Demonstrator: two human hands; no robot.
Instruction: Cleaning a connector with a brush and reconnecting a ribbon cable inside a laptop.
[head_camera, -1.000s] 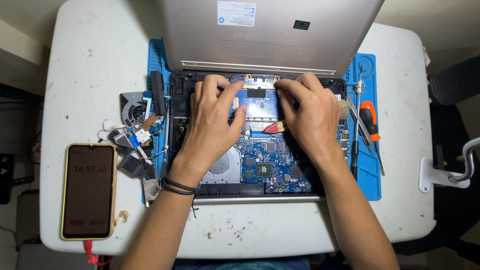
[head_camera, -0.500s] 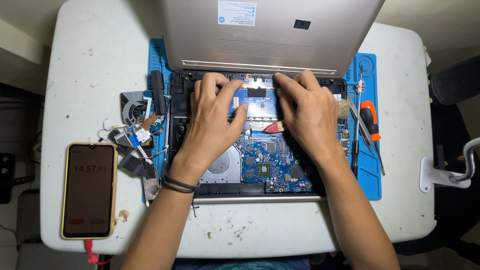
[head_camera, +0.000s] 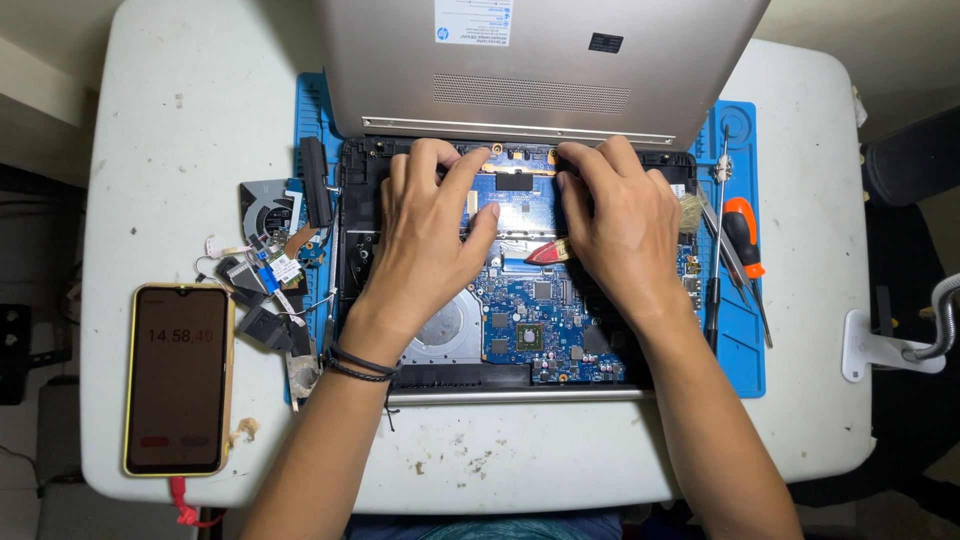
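1. Since the earlier frames almost nothing had shifted: both hands had stayed spread over the upper half of the opened laptop, with only a slight settling of the fingers.
2. The left hand (head_camera: 430, 235) lay palm down on the blue motherboard (head_camera: 545, 320), fingers bent toward the hinge edge and the thumb reaching right. It pressed flat and was not clenched; whether its fingertips pinched anything I could not tell.
3. The right hand (head_camera: 620, 225) mirrored it, fingers splayed and pressing near the top edge. A small red-tipped tool (head_camera: 548, 252) poked out beneath its thumb; whether it was actually gripped was hidden.
4. The board sat inside the black laptop base (head_camera: 520, 375), just below the tilted silver lid (head_camera: 540, 60), with the round fan (head_camera: 445, 335) at its lower left.
5. I judged the board thin, light and stiff but fragile: it would be best held by its bare edges, away from chips and connectors, and lifted evenly without flexing.
6. The base rested on a blue work mat (head_camera: 745, 350) on a white table (head_camera: 180, 120).
7. Left of it lay a removed fan (head_camera: 268, 210), loose cables and small parts (head_camera: 265, 275), and a phone (head_camera: 178, 378) showing a timer.
8. To the right lay an orange-handled screwdriver (head_camera: 743, 235) and thin metal tools (head_camera: 716, 250).
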